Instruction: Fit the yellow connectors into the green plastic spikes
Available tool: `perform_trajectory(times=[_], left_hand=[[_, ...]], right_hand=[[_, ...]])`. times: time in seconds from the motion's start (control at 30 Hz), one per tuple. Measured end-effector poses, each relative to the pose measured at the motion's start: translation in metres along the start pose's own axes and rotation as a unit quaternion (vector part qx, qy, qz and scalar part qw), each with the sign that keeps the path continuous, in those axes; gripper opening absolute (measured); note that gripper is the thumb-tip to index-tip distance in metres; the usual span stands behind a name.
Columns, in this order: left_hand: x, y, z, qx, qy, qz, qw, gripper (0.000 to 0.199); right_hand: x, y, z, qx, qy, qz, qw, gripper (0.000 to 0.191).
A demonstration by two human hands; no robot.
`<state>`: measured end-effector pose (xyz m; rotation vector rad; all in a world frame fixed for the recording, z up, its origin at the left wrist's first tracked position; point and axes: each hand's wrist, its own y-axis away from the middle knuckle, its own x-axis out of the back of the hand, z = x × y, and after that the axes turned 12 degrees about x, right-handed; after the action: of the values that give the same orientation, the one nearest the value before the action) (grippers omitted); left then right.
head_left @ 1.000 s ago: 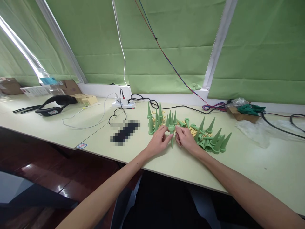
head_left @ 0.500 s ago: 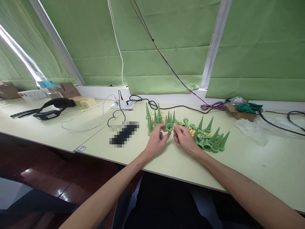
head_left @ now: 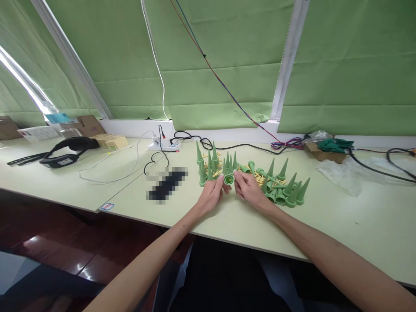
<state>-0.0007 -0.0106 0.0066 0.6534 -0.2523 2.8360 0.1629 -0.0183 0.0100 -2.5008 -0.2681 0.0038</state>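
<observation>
A green round piece (head_left: 229,179) with a hollow end facing me is between my two hands over the table. My left hand (head_left: 212,193) is closed on its left side, thumb near the rim. My right hand (head_left: 247,189) pinches at its right side, fingertips close to the rim. Just behind the hands stand several green cones (head_left: 230,163), with more upright cones (head_left: 202,169) to the left. On the right, green cones (head_left: 294,193) and hollow green parts lie in a group with small yellow pieces (head_left: 259,179).
A pixelated dark object (head_left: 167,185) lies left of my hands. Farther left are a black headset-like device (head_left: 61,158) and yellow boxes (head_left: 112,141). A power strip (head_left: 164,144) and cables run along the back. An open carton (head_left: 325,152) and clear plastic (head_left: 341,175) sit right.
The fingers of my left hand have closed in around the green piece, which now sits slightly lower. The camera view has shifted a little to the right.
</observation>
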Motion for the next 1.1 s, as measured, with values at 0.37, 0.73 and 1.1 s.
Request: perform_trajectory(times=[0.37, 0.73, 1.1], left_hand=[[0.002, 0.007, 0.008, -0.095, -0.087, -0.005, 0.992, 0.042], [0.002, 0.008, 0.009, -0.103, -0.101, -0.028, 0.989, 0.039], [-0.005, 0.003, 0.000, -0.116, -0.108, 0.055, 0.986, 0.028]], right_hand=[[0.000, -0.002, 0.001, -0.017, -0.028, 0.027, 0.999, 0.046], [0.004, -0.002, 0.009, -0.017, 0.121, 0.011, 0.992, 0.054], [0.000, -0.003, 0.008, -0.017, 0.075, 0.035, 0.996, 0.049]])
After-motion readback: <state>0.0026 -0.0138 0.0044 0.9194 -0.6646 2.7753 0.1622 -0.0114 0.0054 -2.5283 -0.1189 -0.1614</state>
